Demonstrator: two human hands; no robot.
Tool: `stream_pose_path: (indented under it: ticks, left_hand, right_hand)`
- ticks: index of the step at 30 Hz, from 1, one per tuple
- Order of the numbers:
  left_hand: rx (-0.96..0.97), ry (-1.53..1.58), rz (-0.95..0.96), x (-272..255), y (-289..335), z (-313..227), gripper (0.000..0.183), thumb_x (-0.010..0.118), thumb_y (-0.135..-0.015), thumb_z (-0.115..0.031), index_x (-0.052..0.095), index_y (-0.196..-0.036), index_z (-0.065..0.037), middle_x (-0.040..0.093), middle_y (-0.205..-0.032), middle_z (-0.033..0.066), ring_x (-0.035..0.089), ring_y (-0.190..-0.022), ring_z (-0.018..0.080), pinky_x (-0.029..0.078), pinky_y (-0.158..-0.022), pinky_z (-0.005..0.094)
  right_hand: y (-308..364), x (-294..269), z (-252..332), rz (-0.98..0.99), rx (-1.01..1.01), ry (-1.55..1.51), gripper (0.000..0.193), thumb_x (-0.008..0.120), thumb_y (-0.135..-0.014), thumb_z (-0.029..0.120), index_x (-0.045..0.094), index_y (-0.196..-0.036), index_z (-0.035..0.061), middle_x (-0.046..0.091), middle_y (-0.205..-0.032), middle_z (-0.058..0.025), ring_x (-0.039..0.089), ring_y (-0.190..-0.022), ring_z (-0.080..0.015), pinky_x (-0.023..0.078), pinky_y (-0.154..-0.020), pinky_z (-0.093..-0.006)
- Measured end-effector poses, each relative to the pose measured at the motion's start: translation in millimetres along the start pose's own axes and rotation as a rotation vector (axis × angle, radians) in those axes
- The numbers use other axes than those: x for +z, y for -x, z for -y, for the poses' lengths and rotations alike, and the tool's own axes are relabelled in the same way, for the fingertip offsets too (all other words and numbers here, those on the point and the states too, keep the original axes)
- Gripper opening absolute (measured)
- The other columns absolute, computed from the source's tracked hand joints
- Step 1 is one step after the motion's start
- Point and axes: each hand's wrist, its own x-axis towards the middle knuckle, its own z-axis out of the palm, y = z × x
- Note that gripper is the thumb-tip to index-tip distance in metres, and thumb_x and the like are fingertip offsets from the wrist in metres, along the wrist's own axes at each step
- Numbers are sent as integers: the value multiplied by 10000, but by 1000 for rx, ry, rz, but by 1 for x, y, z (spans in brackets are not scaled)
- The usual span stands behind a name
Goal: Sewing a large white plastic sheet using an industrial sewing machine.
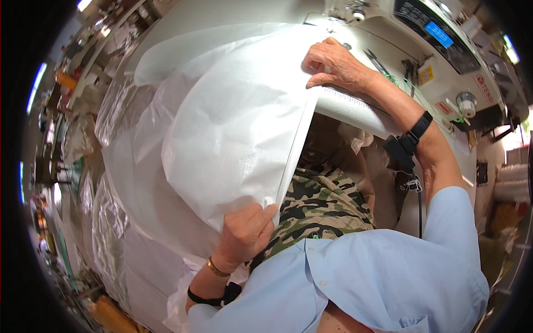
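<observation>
A large sheet of thin white woven plastic fabric (233,127) spreads over the left and middle of the view, its folded edge running from the machine towards my lap. My left hand (244,233) pinches this edge at its near end, beside my camouflage-patterned trousers. At the far end, my right hand (338,65) has its fingers curled on the same edge, thumb underneath. Just beyond it stands a sewing machine (383,44) with a lit work area; the needle itself I cannot make out.
Right of my right hand lie a dark pointed tool (377,62) and green thread (393,79). A ruler strip (352,99) marks the table's front edge. The control panel (438,34) has a blue screen. Crinkled clear plastic (111,233) fills the left side.
</observation>
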Motion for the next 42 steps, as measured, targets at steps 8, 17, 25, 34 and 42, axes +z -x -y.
stream_pose_path:
  ticks: [8, 17, 25, 34, 42]
  left_hand:
    - [105, 10, 95, 32, -22, -5, 89, 641, -682, 13, 578, -710, -41, 392, -568, 73, 461, -458, 238, 374, -429, 358]
    - [198, -144, 127, 27, -54, 12, 212, 676, -663, -22, 469, -635, -58, 424, -593, 78, 495, -503, 257, 376, -449, 372]
    - [224, -375, 121, 22, -104, 18, 228, 691, -702, -33, 471, -652, -62, 472, -639, 85, 559, -563, 263, 434, -482, 380]
    - [238, -421, 95, 31, -159, 24, 184, 632, -740, -11, 491, -627, -48, 515, -599, 111, 596, -535, 298, 461, -471, 399]
    - [244, -495, 45, 50, -207, 37, 107, 573, -745, -19, 574, -639, -13, 599, -616, 168, 633, -546, 318, 499, -512, 409]
  right_hand:
    - [10, 6, 17, -79, 414, 309, 508, 671, -828, 514, 574, -973, 36, 574, -947, -127, 587, -899, -260, 507, -836, -390]
    - [29, 15, 16, -184, 453, 181, 598, 595, -879, 567, 612, -1088, 6, 589, -1215, -203, 546, -1149, -327, 398, -1015, -452]
    - [26, 13, 9, -120, 462, 136, 762, 534, -885, 626, 535, -1262, -36, 474, -1395, -262, 423, -1318, -371, 289, -1112, -479]
    - [29, 5, 15, -65, 423, 82, 879, 557, -857, 641, 463, -1327, -97, 419, -1431, -297, 380, -1349, -396, 257, -1141, -462]
    - [31, -1, 18, -54, 381, 68, 722, 546, -915, 481, 434, -1335, -95, 415, -1432, -283, 375, -1348, -387, 263, -1141, -455]
